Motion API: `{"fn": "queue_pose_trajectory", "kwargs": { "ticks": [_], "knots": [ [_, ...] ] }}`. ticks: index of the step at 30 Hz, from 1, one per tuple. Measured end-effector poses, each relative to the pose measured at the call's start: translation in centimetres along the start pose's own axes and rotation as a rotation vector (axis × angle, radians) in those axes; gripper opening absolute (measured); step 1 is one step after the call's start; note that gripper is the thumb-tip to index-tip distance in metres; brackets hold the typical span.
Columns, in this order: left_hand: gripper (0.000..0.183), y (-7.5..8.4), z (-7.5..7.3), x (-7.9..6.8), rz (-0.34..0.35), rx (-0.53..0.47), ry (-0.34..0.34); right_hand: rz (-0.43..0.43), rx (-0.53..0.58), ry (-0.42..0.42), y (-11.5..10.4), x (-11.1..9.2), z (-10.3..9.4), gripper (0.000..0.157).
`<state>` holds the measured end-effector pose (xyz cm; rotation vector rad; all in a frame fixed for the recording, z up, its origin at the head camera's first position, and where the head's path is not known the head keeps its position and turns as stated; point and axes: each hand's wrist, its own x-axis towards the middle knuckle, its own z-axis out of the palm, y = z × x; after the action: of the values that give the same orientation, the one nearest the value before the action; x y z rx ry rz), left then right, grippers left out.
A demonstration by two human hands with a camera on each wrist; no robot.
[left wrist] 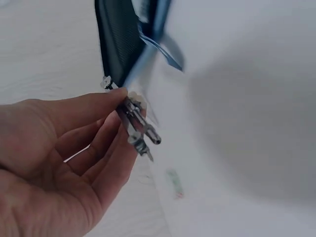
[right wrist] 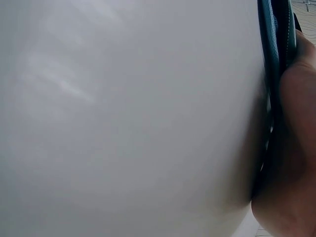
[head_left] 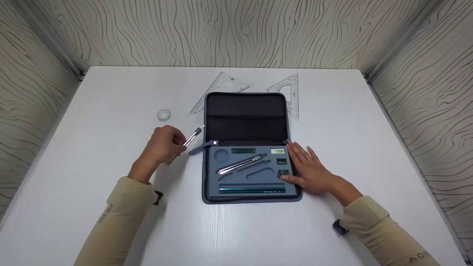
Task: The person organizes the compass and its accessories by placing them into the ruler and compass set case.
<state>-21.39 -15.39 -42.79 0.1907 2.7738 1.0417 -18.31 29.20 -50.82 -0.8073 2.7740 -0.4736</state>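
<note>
A nudge could be shifting the open zippered drafting case (head_left: 247, 129) on the surface (head_left: 92, 147) as the right hand (head_left: 312, 171) is resting, fingers extended, along its right edge. Just left, a loosening pinch could be dropping the metal compass (head_left: 193, 136) the left hand (head_left: 166, 144) is gripping. Beyond, clear set squares (head_left: 296, 94) are lying partly hidden.

This looks like a small booth set up as a workspace. Pale walls (head_left: 221, 33) with a dark wood-grain pattern close in the far edge and both sides, meeting at grey corner posts (head_left: 43, 38). A plain white tabletop (head_left: 111, 99) spans the space, bearing drawing gear: set squares (head_left: 295, 92) and an open case (head_left: 245, 105).
</note>
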Motion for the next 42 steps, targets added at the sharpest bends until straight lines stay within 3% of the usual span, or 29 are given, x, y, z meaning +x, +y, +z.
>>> {"fn": "queue_pose_trajectory", "kwargs": {
  "ticks": [9, 15, 18, 22, 28, 35, 42],
  "knots": [
    [0.012, 5.3, 3.1, -0.8, 0.16, -0.008, -0.071, 0.017, -0.011, -0.026, -0.1, 0.1, -0.2, 0.098],
    [0.013, 7.5, 6.2, -1.0, 0.296, 0.013, -0.128, 0.03, -0.012, -0.027, 0.0, 0.0, -0.2, 0.098],
    [0.015, 8.3, 7.7, -0.8, 0.328, 0.026, -0.164, 0.037, -0.013, -0.035, -0.1, 0.1, -0.2, 0.098],
    [0.016, 9.0, 9.4, -0.5, 0.329, 0.068, -0.197, 0.036, -0.011, -0.036, -0.2, 0.2, 0.0, 0.098],
    [0.014, 9.0, 10.9, -0.1, 0.359, 0.108, -0.183, 0.024, -0.005, -0.026, -0.3, 0.3, 0.1, 0.099],
    [0.014, 9.0, 11.3, 0.1, 0.339, 0.122, -0.225, 0.04, -0.011, -0.029, -0.3, 0.2, 0.0, 0.1],
    [0.019, 9.4, 11.5, 0.0, 0.375, 0.124, -0.24, 0.048, -0.019, -0.027, -0.1, 0.0, -0.1, 0.1]
  ]
}}
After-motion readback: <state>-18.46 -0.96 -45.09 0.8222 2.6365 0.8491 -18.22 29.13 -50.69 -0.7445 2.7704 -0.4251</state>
